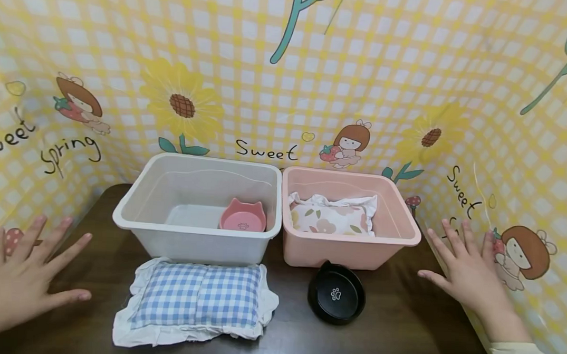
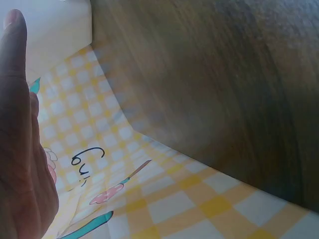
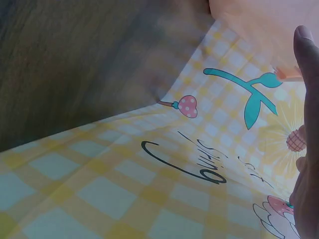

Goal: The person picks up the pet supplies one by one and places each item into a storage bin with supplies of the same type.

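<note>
Backdrop cloth (image 1: 263, 91): yellow-and-white check, softly rippled, printed with sunflowers, lettering and cartoon figures; it encloses the rear and both sides. Table (image 1: 391, 324): dark brown, wood-grained streaks, faint sheen.

Pale grey tub (image 1: 204, 246): smooth, plastic-looking, rounded rectangle with tapering walls and a rolled rim; stands upright at the rear, left of centre. Pink tub (image 1: 342, 252): similar form, slightly narrower, upright just beside it, rims meeting or nearly so.

Gingham pillow (image 1: 197, 297): blue-and-white woven check, plump rectangle, crumpled white ruffle around the edge; lies flat on the table just in front of the pale grey tub.

Left hand (image 1: 32, 274): fingers extended and fanned apart, grasping nothing; raised to the left of the pillow, apart from it. Right hand (image 1: 469, 267): likewise spread and unloaded, to the right of the pink tub, apart from it; pale sleeve at the wrist.

Floral cushion (image 1: 329, 219): white fabric, muted flower print, frilled edge; inside the pink tub. Black bowl (image 1: 344, 304): round, shallow, smooth, white paw motif; on the table before the pink tub, contact unclear. Pink bowl (image 1: 243, 217): cat-eared rim, paw motif; inside the pale grey tub, right end.
</note>
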Available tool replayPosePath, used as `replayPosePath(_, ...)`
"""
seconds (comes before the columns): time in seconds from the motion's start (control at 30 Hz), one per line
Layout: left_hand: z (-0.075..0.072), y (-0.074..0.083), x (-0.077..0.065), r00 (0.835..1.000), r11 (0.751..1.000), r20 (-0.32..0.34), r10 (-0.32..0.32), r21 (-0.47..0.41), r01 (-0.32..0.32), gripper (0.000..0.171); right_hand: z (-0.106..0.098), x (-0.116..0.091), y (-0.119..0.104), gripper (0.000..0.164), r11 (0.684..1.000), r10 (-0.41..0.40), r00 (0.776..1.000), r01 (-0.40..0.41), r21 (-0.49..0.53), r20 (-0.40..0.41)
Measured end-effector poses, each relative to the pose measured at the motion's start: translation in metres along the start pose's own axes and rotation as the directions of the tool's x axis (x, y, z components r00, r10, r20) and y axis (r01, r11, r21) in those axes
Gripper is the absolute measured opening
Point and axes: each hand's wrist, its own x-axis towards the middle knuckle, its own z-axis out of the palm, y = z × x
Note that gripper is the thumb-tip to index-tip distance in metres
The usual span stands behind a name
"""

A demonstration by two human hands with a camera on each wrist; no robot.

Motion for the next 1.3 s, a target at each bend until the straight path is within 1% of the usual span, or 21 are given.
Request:
replayPosePath(0.13,-0.002,0.002,0.002,0.999,1.0,-0.032,0.024,-0.001,-0.024,0.126,-0.002,-0.001,0.002,0.108,1.0,0.005,1.0,-0.005,-0.012,-0.007)
replayPosePath(0.3,-0.001,0.004,0.005,0.99,0.997,-0.117,0.081,-0.003,-0.082,0.126,-0.005,-0.001,0.002,0.109,1.0,0.004,1.0,-0.004,-0.004,-0.015)
replayPosePath(0.4,-0.002,0.004,0.004,0.99,0.996,-0.111,0.084,-0.009,-0.085,0.126,-0.006,0.0,0.003,0.108,1.0,0.004,1.0,-0.004,0.0,-0.019)
replayPosePath(0.5,-0.003,0.005,0.002,0.996,0.998,-0.068,0.061,-0.022,-0.063,0.124,-0.008,0.001,0.003,0.107,1.0,0.008,1.0,-0.007,0.014,-0.021)
replayPosePath(0.53,-0.004,0.006,0.002,0.996,0.998,-0.067,0.058,-0.025,-0.06,0.124,-0.008,0.001,0.003,0.107,1.0,0.008,1.0,-0.008,0.021,-0.02)
replayPosePath(0.63,-0.005,0.008,0.002,0.988,0.996,-0.134,0.082,-0.033,-0.087,0.119,-0.009,0.001,0.004,0.105,0.999,0.012,1.0,-0.011,0.042,-0.027)
replayPosePath(0.7,-0.005,0.009,0.002,0.976,0.993,-0.191,0.105,-0.031,-0.113,0.118,-0.01,0.001,0.005,0.106,0.999,0.007,0.999,-0.005,0.048,-0.036)
replayPosePath(0.73,-0.005,0.009,0.002,0.971,0.992,-0.209,0.113,-0.027,-0.121,0.118,-0.011,0.001,0.004,0.107,0.999,0.005,0.999,-0.003,0.049,-0.039)
replayPosePath(0.77,-0.004,0.009,0.001,0.97,0.992,-0.213,0.115,-0.027,-0.124,0.118,-0.011,0.002,0.004,0.107,0.999,0.004,0.999,-0.002,0.051,-0.044)
replayPosePath(0.87,-0.001,0.01,-0.003,0.984,0.995,-0.16,0.08,-0.048,-0.089,0.122,-0.013,0.003,0.002,0.108,0.998,-0.003,0.999,0.006,0.057,-0.053)
replayPosePath(0.97,0.004,0.011,-0.008,0.997,0.995,-0.076,0.029,-0.089,-0.036,0.126,-0.015,0.005,0.0,0.108,0.996,-0.003,0.998,0.008,0.084,-0.059)
replayPosePath(1.03,0.007,0.014,-0.011,0.999,0.992,-0.04,0.015,-0.123,-0.02,0.126,-0.016,0.008,-0.001,0.109,0.994,0.001,0.998,0.006,0.113,-0.059)
replayPosePath(1.13,0.009,0.019,-0.014,1.0,0.99,0.0,0.008,-0.139,-0.008,0.124,-0.018,0.012,-0.001,0.11,0.989,0.007,0.998,0.003,0.15,-0.065)
replayPosePath(1.23,0.009,0.026,-0.016,1.0,0.992,0.021,0.006,-0.126,-0.003,0.123,-0.02,0.018,-0.002,0.11,0.985,0.011,0.998,0.001,0.175,-0.067)
replayPosePath(1.3,0.009,0.031,-0.016,0.999,0.99,0.031,0.009,-0.141,-0.004,0.122,-0.022,0.022,-0.003,0.11,0.982,0.015,0.998,-0.002,0.19,-0.067)
